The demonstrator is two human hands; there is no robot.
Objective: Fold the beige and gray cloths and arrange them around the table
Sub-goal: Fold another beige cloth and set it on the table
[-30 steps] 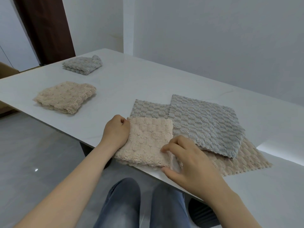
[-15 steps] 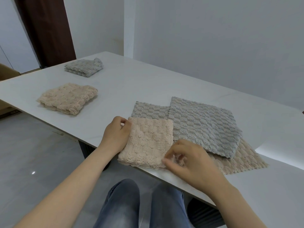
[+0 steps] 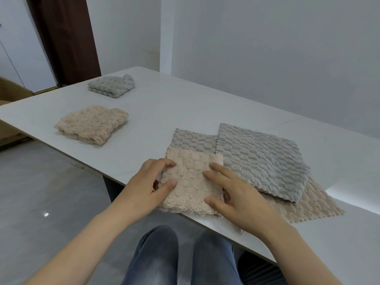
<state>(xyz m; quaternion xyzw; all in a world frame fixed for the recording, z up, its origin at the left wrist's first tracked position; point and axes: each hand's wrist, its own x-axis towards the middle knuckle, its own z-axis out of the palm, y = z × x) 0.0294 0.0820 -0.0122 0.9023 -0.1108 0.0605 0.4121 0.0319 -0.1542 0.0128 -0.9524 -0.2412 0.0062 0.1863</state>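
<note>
Beige cloth (image 3: 191,182), folded, on table (image 3: 185,103): left hand (image 3: 150,182) pinches its edge, right hand (image 3: 236,194) presses it, fingers straight.

Small beige square (image 3: 193,182), folded, at near edge; my left hand (image 3: 148,182) grips its side, right hand (image 3: 236,194) flat on top. Behind: small gray cloth (image 3: 191,139), big gray cloth (image 3: 261,161), flat beige cloth (image 3: 308,204) underneath. Far left: folded beige cloth (image 3: 91,124), folded gray cloth (image 3: 112,86).

1. It looks like a plain room in a home, though it could equally be a small office.
2. Bare white walls (image 3: 267,48) and a dark wooden door (image 3: 67,38) close it in.
3. The floor (image 3: 41,192) is glossy grey tile.
4. A white, stone-look desk (image 3: 185,103) carries fleecy household cloths (image 3: 90,124), some of them folded.
</note>
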